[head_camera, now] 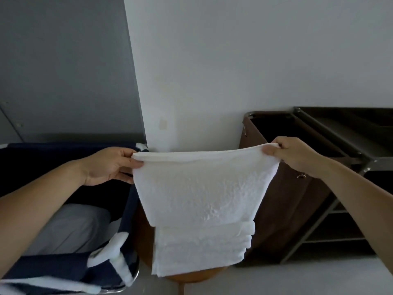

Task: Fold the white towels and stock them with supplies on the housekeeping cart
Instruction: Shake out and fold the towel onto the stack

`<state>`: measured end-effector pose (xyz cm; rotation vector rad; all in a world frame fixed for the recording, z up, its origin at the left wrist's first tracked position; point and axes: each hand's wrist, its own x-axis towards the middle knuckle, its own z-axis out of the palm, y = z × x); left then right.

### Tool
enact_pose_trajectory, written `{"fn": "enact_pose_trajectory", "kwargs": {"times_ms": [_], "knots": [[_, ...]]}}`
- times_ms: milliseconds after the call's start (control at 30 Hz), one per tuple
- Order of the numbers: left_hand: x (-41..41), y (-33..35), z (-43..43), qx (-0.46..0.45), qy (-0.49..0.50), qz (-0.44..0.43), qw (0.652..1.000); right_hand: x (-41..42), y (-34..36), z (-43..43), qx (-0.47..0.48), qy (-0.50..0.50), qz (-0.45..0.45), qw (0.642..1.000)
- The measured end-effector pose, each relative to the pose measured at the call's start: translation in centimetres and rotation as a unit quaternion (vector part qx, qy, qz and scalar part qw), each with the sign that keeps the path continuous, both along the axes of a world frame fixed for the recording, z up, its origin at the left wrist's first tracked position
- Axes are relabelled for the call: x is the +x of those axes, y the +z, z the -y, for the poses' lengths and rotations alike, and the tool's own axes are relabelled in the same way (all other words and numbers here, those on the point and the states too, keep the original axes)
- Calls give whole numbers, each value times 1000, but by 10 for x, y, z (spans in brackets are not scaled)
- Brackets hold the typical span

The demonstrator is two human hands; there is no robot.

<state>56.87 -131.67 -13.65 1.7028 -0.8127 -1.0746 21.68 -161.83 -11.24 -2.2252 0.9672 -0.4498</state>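
Holding a white towel (202,188) stretched taut in the air, pinched at its upper corners by the left hand (108,165) and the right hand (297,155). Hanging below the hands, in front of a stack of folded towels (202,250) (on a round wooden tabletop (191,277)). Mid-fold, by the look of it. Next, probably: bring the corners together evenly, then lay on the stack, or carry to the housekeeping cart (331,133) beyond the right hand.
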Motion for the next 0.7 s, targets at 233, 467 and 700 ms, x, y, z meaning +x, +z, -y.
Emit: {"fn": "enact_pose_trajectory", "kwargs": {"times_ms": [233,467,700], "knots": [[53,-54,102,-1,172,-13,985,95,-60,95,98,-24,34,994],[83,-178,199,123,266,20,956,182,-205,159,234,-112,2,966],[86,-263,208,207,295,30,932,182,-293,144,200,-170,-95,960]]}}
